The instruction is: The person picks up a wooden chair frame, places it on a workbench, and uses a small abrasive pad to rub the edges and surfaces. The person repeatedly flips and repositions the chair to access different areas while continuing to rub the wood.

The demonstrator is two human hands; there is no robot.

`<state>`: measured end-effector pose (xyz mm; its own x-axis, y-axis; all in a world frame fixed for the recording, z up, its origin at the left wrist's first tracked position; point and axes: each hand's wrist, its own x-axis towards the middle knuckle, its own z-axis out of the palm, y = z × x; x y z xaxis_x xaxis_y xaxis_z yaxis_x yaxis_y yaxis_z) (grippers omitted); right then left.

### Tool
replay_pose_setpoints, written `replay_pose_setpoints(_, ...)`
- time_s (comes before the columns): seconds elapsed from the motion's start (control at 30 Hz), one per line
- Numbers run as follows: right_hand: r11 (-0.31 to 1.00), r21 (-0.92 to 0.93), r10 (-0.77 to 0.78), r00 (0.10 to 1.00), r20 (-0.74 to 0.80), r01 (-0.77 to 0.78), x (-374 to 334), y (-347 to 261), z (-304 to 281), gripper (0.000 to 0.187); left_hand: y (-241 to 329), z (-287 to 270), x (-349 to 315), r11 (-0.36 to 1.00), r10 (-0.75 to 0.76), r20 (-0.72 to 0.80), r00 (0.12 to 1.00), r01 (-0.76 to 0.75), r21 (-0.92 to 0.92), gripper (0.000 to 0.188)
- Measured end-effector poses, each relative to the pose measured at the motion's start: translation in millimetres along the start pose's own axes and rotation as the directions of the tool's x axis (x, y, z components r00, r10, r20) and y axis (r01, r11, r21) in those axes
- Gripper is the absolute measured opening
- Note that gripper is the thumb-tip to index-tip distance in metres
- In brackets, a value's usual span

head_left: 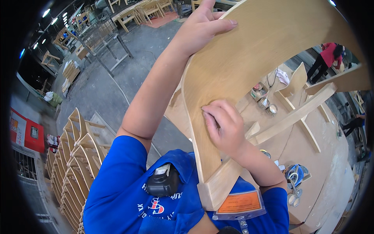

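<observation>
Item: curved plywood chair back, held up over the bench.
R hand: fingers bent, tips pressed on the panel's inner face nr its left edge; holds nothing separate that I can see.
L hand: fingers wrapped over the top edge, gripping.
Advice: keep L grip firm so the panel won't rock; work R fingertips w/ even pressure along the edge.
Near: wooden chair frame lying on bench; tins at far edge; stacked chair frames on the floor.
Unclear: anything under R fingertips; panel's upper right cut off.

grey concrete floor — stacked chair frames, ceiling lamps
</observation>
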<state>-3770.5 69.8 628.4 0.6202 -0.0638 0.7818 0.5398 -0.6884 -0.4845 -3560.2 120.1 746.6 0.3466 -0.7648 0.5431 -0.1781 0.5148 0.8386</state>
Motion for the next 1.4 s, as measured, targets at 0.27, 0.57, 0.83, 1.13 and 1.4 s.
replay_pose_setpoints(0.27,0.992,0.122,-0.018,0.999,-0.043,0.023,-5.2,3.3,4.7,0.023,-1.4,4.6,4.2,0.997,0.079,-0.004,0.997,-0.079,-0.015,0.097)
replay_pose_setpoints(0.57,0.994,0.097,-0.053,0.997,-0.061,0.059,-1.3,2.2,6.6,0.02,2.4,3.8,5.1,0.999,0.017,-0.014,1.0,-0.016,0.043,0.096)
replay_pose_setpoints(0.83,0.991,0.126,-0.052,0.998,-0.031,0.055,-1.2,-1.6,5.2,0.018,1.7,3.1,5.3,0.998,0.02,-0.045,0.999,-0.017,0.061,0.096)
replay_pose_setpoints(1.13,0.994,0.09,-0.06,0.998,-0.022,0.062,0.6,0.0,3.2,0.018,2.2,3.6,5.3,0.999,0.013,-0.04,0.999,-0.011,0.047,0.097)
replay_pose_setpoints(1.4,0.985,0.124,-0.124,0.992,-0.005,0.123,-2.5,1.0,3.7,0.024,2.0,4.3,5.4,0.999,0.018,-0.031,0.999,-0.017,0.027,0.096)
